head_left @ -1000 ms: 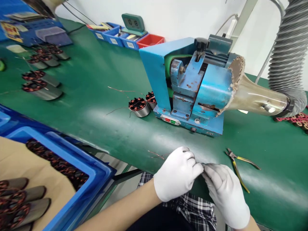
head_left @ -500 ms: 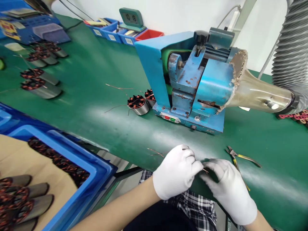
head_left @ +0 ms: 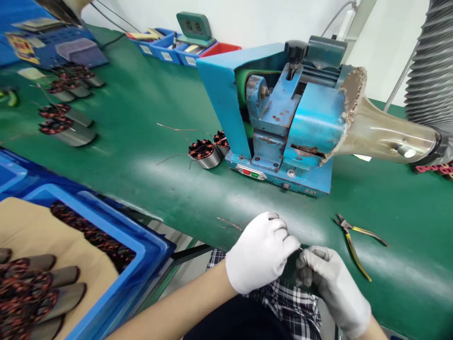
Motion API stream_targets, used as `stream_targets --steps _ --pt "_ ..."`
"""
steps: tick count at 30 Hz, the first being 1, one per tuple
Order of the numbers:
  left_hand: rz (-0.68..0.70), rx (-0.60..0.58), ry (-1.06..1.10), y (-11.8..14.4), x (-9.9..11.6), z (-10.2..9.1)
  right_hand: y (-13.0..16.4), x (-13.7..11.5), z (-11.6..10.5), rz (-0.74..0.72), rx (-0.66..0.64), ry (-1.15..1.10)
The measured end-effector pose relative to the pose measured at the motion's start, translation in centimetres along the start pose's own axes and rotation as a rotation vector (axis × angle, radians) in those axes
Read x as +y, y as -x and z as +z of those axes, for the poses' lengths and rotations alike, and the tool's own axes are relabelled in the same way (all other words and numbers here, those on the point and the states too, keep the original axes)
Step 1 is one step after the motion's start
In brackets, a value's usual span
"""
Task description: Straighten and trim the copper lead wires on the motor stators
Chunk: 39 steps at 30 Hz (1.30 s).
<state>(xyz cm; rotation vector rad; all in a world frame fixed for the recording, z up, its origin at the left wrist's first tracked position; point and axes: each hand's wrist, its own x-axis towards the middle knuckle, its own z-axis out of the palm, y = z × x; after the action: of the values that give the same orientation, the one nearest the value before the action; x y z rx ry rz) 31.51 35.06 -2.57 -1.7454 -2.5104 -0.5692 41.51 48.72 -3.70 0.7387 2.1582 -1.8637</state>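
My left hand (head_left: 264,252), in a white glove, is closed in a pinch on thin copper wire (head_left: 230,223). Loose wire ends stick out to the left behind the hand, and a short tip shows past its fingertips. Right beside that tip is my right hand (head_left: 331,283), also gloved, its greyed fingers curled together where the wire runs in; the glove hides the wire's end. Yellow-handled cutting pliers (head_left: 348,229) lie spread on the green table (head_left: 406,208) to the right of both hands.
A blue belt grinder (head_left: 272,118) stands ahead, joined to a grey duct hose (head_left: 430,61). Left of it are wound motor stators (head_left: 208,158) with trailing wires. More stators (head_left: 76,134) stand at far left. A blue crate (head_left: 134,236) of wound parts sits lower left.
My right hand has closed its fingers and shifted slightly down and left, covering the forked wire ends. My left hand keeps its pinch. The view has shifted slightly.
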Motion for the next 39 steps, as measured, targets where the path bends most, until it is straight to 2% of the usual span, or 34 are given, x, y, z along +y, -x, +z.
stream_targets --steps 2,3,7,9,10,11,12,14,16,17,18,19,20,21,22,24,26,27,29,32,35,36,37,39 --pt "-0.011 0.006 0.034 0.0 -0.1 -0.1 -0.3 -0.3 -0.8 -0.033 -0.024 0.148" --pt "-0.019 0.005 0.047 0.0 -0.1 -0.2 -0.5 -0.4 -1.2 -0.139 0.009 0.273" --pt "-0.028 -0.015 0.088 -0.1 -0.3 -0.3 -0.7 -0.3 -2.3 -0.872 0.202 0.862" --pt "-0.018 -0.019 0.096 -0.1 -0.4 -0.4 -0.7 -0.2 -2.2 -1.096 0.244 1.059" --pt "-0.015 -0.017 0.093 -0.1 -0.4 -0.3 -0.6 -0.1 -2.0 -1.134 0.27 1.076" --pt "-0.016 -0.012 0.09 -0.1 -0.3 -0.3 -0.6 -0.1 -1.6 -1.109 0.291 1.013" --pt "-0.017 -0.007 0.087 0.0 -0.3 -0.3 -0.5 0.0 -1.0 -1.001 0.302 0.873" --pt "-0.016 0.014 0.067 0.0 -0.2 -0.1 -0.4 0.0 0.3 -0.586 0.251 0.406" --pt "-0.007 0.04 0.033 0.0 -0.1 0.0 -0.2 -0.1 1.1 -0.114 0.093 -0.131" --pt "0.0 0.045 0.013 0.0 -0.1 0.0 -0.1 -0.2 1.1 0.052 0.014 -0.344" --pt "0.005 0.038 -0.007 0.0 0.0 -0.1 0.0 -0.3 0.7 0.144 -0.039 -0.48" --pt "0.001 0.023 -0.025 0.0 0.0 -0.1 0.1 -0.3 0.0 0.172 -0.059 -0.513" --pt "-0.005 0.0 -0.04 -0.1 0.1 -0.2 0.3 -0.2 -1.0 0.158 -0.016 -0.437" --pt "-0.014 -0.022 -0.055 -0.1 0.1 -0.3 0.4 0.0 -2.3 0.114 0.076 -0.269" --pt "-0.022 -0.041 -0.068 -0.2 0.2 -0.4 0.5 0.4 -3.6 0.058 0.206 -0.016" --pt "-0.029 -0.07 -0.082 -0.3 0.3 -0.5 0.3 1.4 -6.1 -0.116 0.566 0.565" --pt "-0.04 -0.088 -0.073 -0.4 0.4 -0.5 -0.3 2.7 -7.8 -0.249 0.763 1.067" --pt "-0.055 -0.1 -0.053 -0.5 0.5 -0.5 -0.6 3.3 -8.3 -0.275 0.801 1.251" --pt "-0.084 -0.126 0.017 -0.5 0.6 -0.5 -1.3 4.3 -8.6 -0.236 0.805 1.479" --pt "-0.117 -0.14 0.134 -0.4 0.9 -0.6 -1.9 5.3 -8.2 -0.201 0.76 1.507" --pt "-0.153 -0.127 0.194 -0.3 1.1 -1.0 -1.5 5.4 -7.0 -0.339 0.736 1.238" --pt "-0.165 -0.13 0.207 -0.3 1.1 -1.2 -1.2 5.1 -6.4 -0.365 0.673 1.107" --pt "-0.176 -0.137 0.217 -0.3 1.2 -1.3 -0.7 4.8 -5.7 -0.352 0.551 0.968" --pt "-0.192 -0.154 0.233 -0.3 1.2 -1.5 0.5 3.6 -4.3 -0.216 0.228 0.68"
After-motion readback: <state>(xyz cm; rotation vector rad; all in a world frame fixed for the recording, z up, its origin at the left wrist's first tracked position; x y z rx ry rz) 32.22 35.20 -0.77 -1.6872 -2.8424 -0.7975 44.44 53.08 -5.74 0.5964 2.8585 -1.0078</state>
